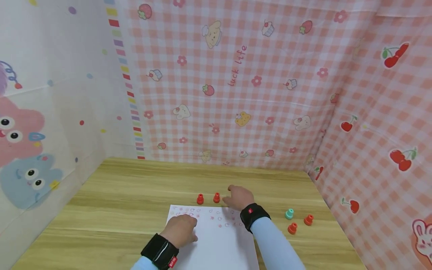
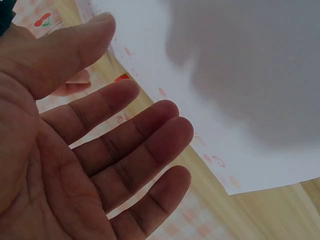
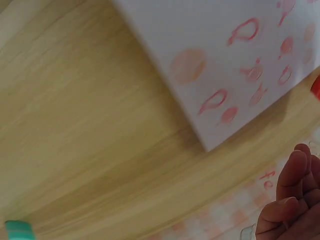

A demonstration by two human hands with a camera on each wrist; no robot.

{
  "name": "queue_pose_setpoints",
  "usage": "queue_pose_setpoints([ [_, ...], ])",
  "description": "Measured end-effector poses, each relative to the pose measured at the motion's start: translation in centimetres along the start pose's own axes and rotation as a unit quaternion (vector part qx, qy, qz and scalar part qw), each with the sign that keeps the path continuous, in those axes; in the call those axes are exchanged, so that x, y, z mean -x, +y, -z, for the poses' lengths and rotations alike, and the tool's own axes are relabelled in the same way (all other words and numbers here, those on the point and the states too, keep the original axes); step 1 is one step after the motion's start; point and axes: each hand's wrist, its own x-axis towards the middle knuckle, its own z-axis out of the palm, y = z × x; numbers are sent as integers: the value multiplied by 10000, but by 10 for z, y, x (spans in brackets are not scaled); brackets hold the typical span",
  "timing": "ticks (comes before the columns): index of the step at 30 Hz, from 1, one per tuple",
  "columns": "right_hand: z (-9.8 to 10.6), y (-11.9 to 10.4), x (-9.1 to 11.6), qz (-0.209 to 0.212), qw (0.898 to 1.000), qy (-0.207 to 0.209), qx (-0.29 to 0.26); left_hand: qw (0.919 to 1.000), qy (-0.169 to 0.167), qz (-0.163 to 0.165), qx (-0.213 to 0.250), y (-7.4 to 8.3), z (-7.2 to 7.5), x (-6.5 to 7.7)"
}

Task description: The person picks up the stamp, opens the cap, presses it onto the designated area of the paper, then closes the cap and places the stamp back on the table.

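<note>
A white sheet of paper (image 1: 219,240) with several small red and pink stamped prints (image 3: 215,102) along its far end lies on the table. My left hand (image 1: 180,229) hovers over the sheet's left side, palm down. In the left wrist view its fingers (image 2: 160,142) are spread and loosely bent, with nothing between them. My right hand (image 1: 239,198) is at the sheet's far right edge, just right of a red stamp (image 1: 216,197). In the right wrist view its fingers (image 3: 290,175) are loosely bent and hold nothing. Another red stamp (image 1: 200,199) stands to the left.
A teal stamp (image 1: 289,214) and two orange-red stamps, one nearer (image 1: 292,228) and one farther right (image 1: 308,219), stand right of my right forearm. The wooden table (image 1: 111,210) meets a pink checked cloth (image 1: 222,93) behind and at the right.
</note>
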Motion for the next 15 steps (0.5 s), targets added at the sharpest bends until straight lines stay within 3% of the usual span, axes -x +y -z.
queue_pose_setpoints([
  [15, 46, 74, 27, -635, 9964, 140, 543, 9999, 87, -110, -80, 5, 4, 2],
])
